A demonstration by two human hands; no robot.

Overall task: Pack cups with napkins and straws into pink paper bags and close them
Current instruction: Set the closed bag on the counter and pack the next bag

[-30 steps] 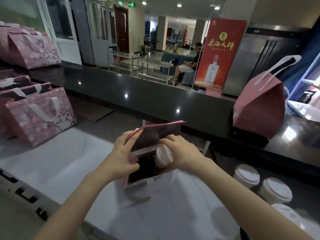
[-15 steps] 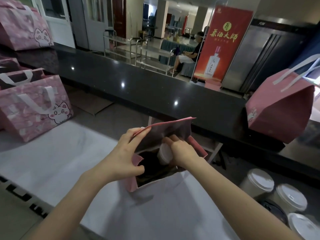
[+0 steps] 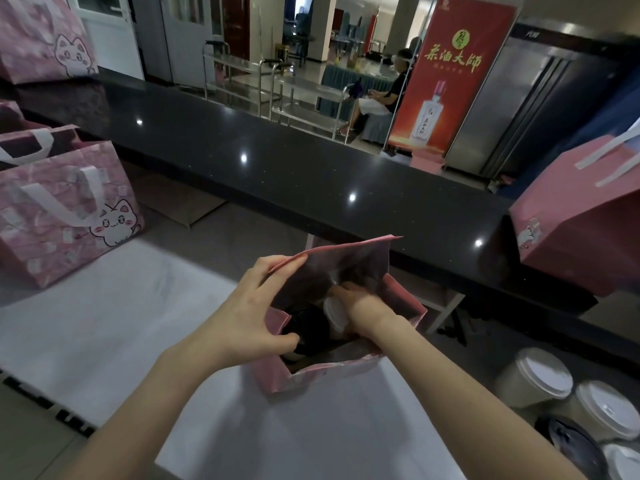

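An open pink paper bag [image 3: 332, 374] stands on the white table [image 3: 104, 327] in front of me. My left hand [image 3: 252, 320] pinches the bag's left rim, its fingers along the raised far flap and its thumb hooked over the near corner. My right hand [image 3: 360, 306] reaches down inside the bag and grips a white-lidded cup [image 3: 334, 313]. Only part of the lid shows. The bag's inside is dark, and I cannot tell whether it holds napkins or straws.
Several lidded cups [image 3: 540, 375] stand at the lower right. Pink cat-print bags [image 3: 65, 209] sit at the left and a closed pink bag [image 3: 581, 226] on the black counter [image 3: 311, 181] at right. A person sits far behind.
My right hand has lowered the cup from the bag's mouth deeper into the bag. My left hand has kept its hold on the rim. The view has tilted slightly downward.
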